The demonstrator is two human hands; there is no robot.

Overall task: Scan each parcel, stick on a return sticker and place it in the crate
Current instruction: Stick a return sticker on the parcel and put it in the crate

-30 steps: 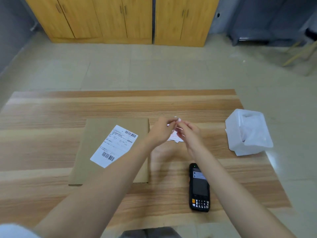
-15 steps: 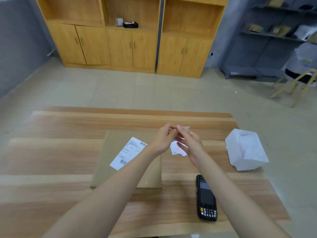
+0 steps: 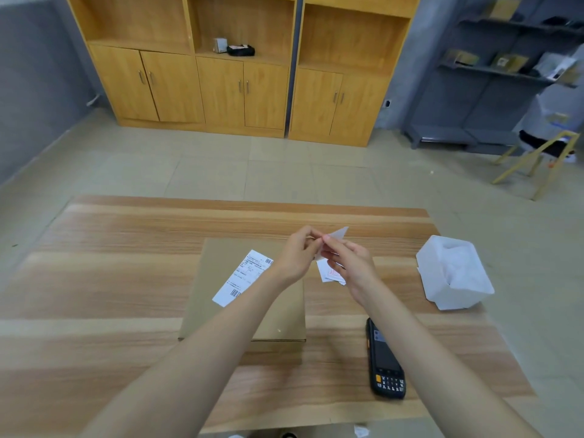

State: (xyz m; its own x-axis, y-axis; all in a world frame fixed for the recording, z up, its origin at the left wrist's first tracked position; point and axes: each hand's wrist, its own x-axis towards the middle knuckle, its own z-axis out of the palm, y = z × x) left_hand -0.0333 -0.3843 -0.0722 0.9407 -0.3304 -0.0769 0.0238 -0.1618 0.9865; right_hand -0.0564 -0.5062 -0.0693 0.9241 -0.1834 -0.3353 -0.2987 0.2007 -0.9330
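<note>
One flat cardboard parcel (image 3: 221, 311) lies on the table (image 3: 110, 279) and carries one white shipping label (image 3: 241, 278) with two barcodes; its print is too small to read. Just beside the parcel's right edge, the left hand (image 3: 295, 257) and right hand (image 3: 350, 263) each keep a pinching grip on one white sticker sheet (image 3: 330, 275), whose red mark is unreadable. One black scanner (image 3: 385, 358) and one white container (image 3: 455, 273) lie on the table to the right.

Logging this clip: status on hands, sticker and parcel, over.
Left hand and right hand both pinching sticker sheet. Parcel flat on table, sticker not yet on. Scanner beside it, nothing in the way.
</note>
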